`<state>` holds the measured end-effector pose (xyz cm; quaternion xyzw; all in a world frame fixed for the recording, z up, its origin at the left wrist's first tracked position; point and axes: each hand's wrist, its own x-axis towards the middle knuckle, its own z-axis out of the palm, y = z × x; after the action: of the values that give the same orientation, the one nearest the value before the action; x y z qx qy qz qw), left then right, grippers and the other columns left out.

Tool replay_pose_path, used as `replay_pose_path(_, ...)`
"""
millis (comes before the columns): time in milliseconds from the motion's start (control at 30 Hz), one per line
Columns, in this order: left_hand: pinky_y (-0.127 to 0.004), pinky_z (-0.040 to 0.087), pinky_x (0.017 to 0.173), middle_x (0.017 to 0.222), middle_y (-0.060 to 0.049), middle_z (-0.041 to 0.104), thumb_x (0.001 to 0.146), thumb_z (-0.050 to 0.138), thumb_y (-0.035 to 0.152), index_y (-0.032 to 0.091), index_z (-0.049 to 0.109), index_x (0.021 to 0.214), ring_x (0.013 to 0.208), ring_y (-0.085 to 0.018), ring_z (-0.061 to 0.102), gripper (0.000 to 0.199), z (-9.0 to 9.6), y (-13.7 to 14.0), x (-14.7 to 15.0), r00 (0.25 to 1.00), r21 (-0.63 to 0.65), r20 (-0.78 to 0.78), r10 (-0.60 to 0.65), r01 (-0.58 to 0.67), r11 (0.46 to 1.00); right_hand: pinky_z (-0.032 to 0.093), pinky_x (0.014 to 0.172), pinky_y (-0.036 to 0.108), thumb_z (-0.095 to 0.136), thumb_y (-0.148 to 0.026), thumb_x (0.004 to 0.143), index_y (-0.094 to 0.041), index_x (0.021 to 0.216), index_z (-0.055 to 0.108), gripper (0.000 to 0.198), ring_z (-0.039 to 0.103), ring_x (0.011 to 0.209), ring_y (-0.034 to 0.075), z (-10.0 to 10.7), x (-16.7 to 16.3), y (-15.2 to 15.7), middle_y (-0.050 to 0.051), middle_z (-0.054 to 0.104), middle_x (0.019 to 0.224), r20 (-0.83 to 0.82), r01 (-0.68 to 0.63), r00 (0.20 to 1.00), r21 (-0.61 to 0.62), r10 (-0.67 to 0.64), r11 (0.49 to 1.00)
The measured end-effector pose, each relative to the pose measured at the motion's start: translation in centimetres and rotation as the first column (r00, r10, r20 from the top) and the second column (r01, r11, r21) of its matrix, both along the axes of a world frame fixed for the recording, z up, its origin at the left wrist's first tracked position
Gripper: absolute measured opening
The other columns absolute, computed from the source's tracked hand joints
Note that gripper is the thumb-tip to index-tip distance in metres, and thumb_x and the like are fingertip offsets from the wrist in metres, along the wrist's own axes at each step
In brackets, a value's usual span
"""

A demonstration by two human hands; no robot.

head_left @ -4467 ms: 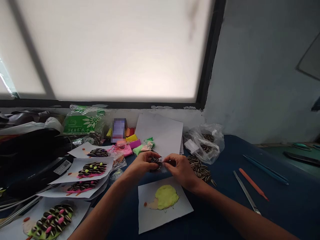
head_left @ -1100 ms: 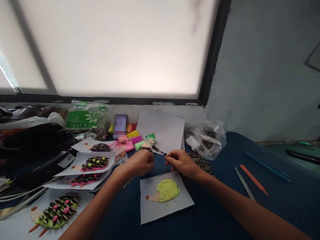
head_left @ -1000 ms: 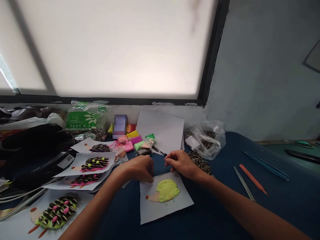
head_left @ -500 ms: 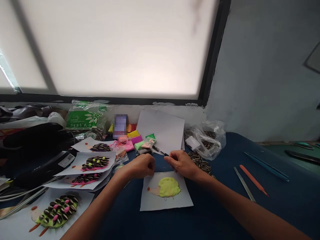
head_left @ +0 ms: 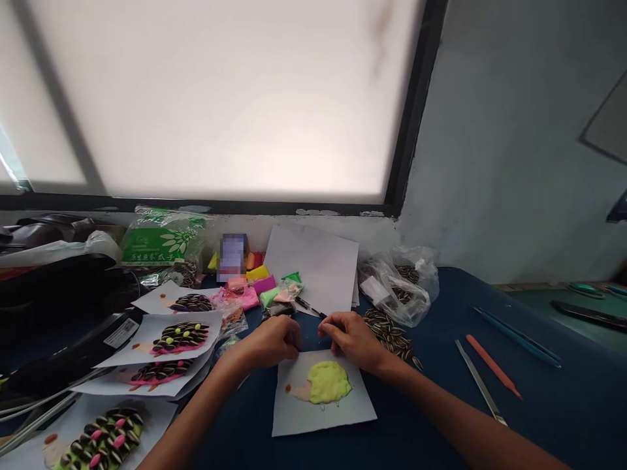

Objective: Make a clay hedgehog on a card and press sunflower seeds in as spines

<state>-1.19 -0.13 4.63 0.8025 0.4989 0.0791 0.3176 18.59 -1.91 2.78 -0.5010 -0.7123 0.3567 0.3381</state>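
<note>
A white paper card (head_left: 294, 421) lies in front of me on the blue table. On it is a hedgehog shape with a lime-yellow clay body (head_left: 329, 382), a pale peach snout and a brown nose; two small legs are only drawn. My left hand (head_left: 278, 341) is closed with curled fingers at the card's top left edge; whatever it may hold is hidden. At the top right edge, my right hand (head_left: 351, 338) has thumb and forefinger pinched together, on something too small to make out. A pile of striped sunflower seeds (head_left: 389, 334) lies just beyond the right hand.
At left are several cards with seed-covered hedgehogs (head_left: 181, 338). Behind are a green seed bag (head_left: 157, 245), coloured clay packs (head_left: 264, 284), white sheets (head_left: 313, 264), a pen (head_left: 309, 307) and a clear plastic bag (head_left: 399, 284). An orange tool (head_left: 494, 365), a metal blade (head_left: 477, 375) and blue tweezers (head_left: 519, 336) lie right.
The view has tilted slightly, so the table things sit lower in the picture. Both hands stay at the card's top edge, closed, with only small finger movement.
</note>
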Motion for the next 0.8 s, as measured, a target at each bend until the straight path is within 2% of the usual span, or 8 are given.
replay_pose_path(200, -0.021, 0.034, 0.054, 0.067, 0.002, 0.061, 0.063, 0.053, 0.013, 0.016, 0.068, 0.072, 0.064, -0.013, 0.054, 0.017, -0.2, 0.0, 0.0, 1.0, -0.021, 0.018, 0.0, 0.001, 1.0, 0.038, 0.045, 0.021, 0.058, -0.031, 0.081, -0.017, 0.066, 0.057, 0.021, 0.05, 0.045, 0.01, -0.8, -0.2, 0.0, -0.001, 0.058, 0.06, -0.104, 0.022, 0.994, -0.046, -0.027, 0.999)
replay_pose_path(300, -0.022, 0.034, 0.055, 0.066, 0.002, 0.059, 0.063, 0.054, 0.015, 0.016, 0.067, 0.072, 0.066, -0.014, 0.053, 0.016, -0.2, 0.0, -0.1, 0.999, -0.05, 0.037, 0.02, -0.018, 0.999, 0.037, 0.045, 0.022, 0.054, -0.037, 0.085, -0.018, 0.065, 0.052, 0.027, 0.049, 0.045, 0.01, -1.2, -0.3, 0.0, -0.001, 0.057, 0.061, -0.144, 0.045, 0.988, -0.052, -0.052, 0.998)
replay_pose_path(433, -0.023, 0.034, 0.056, 0.068, 0.002, 0.057, 0.062, 0.057, 0.019, 0.017, 0.065, 0.075, 0.067, -0.015, 0.052, 0.015, -0.5, 0.2, -0.3, 0.998, -0.09, 0.045, 0.047, -0.042, 0.995, 0.035, 0.046, 0.023, 0.044, -0.045, 0.092, -0.02, 0.06, 0.047, 0.04, 0.045, 0.046, 0.01, -1.6, -0.3, -0.2, -0.002, 0.05, 0.056, -0.146, 0.087, 0.986, 0.045, -0.08, 0.995)
replay_pose_path(533, -0.023, 0.034, 0.057, 0.072, 0.001, 0.057, 0.06, 0.057, 0.017, 0.018, 0.064, 0.077, 0.07, -0.016, 0.053, 0.018, -1.2, 0.3, -0.5, 0.995, -0.081, 0.056, 0.086, -0.081, 0.993, 0.035, 0.048, 0.023, 0.04, -0.045, 0.094, -0.02, 0.06, 0.044, 0.042, 0.045, 0.048, 0.011, -1.6, -0.2, -0.3, -0.002, 0.049, 0.056, -0.146, 0.13, 0.982, 0.075, -0.118, 0.989)
replay_pose_path(600, -0.023, 0.034, 0.059, 0.075, 0.0, 0.058, 0.06, 0.054, 0.014, 0.018, 0.063, 0.078, 0.074, -0.017, 0.054, 0.02, -1.6, 0.5, -0.6, 0.99, -0.043, 0.057, 0.127, -0.125, 0.991, 0.037, 0.051, 0.024, 0.042, -0.042, 0.093, -0.02, 0.066, 0.046, 0.035, 0.048, 0.051, 0.012, -1.6, -0.1, -0.3, -0.002, 0.051, 0.06, -0.153, 0.168, 0.976, 0.083, -0.154, 0.982)
replay_pose_path(700, -0.024, 0.032, 0.058, 0.074, 0.0, 0.058, 0.06, 0.053, 0.012, 0.018, 0.062, 0.076, 0.074, -0.017, 0.054, 0.019, -1.9, 0.6, -0.7, 0.991, -0.028, 0.059, 0.121, -0.119, 0.992, 0.041, 0.056, 0.024, 0.046, -0.038, 0.09, -0.018, 0.08, 0.053, 0.023, 0.052, 0.058, 0.013, -1.3, 0.0, -0.1, -0.001, 0.054, 0.067, -0.19, 0.19, 0.967, 0.077, -0.173, 0.979)
replay_pose_path(800, -0.024, 0.033, 0.059, 0.073, 0.0, 0.058, 0.063, 0.052, 0.013, 0.018, 0.061, 0.073, 0.072, -0.017, 0.054, 0.014, -1.7, 0.6, -0.5, 0.991, -0.006, 0.057, 0.118, -0.118, 0.993, 0.041, 0.057, 0.024, 0.046, -0.04, 0.09, -0.017, 0.081, 0.058, 0.028, 0.052, 0.059, 0.013, -1.1, 0.1, 0.0, 0.001, 0.057, 0.072, -0.225, 0.174, 0.961, 0.042, -0.16, 0.984)
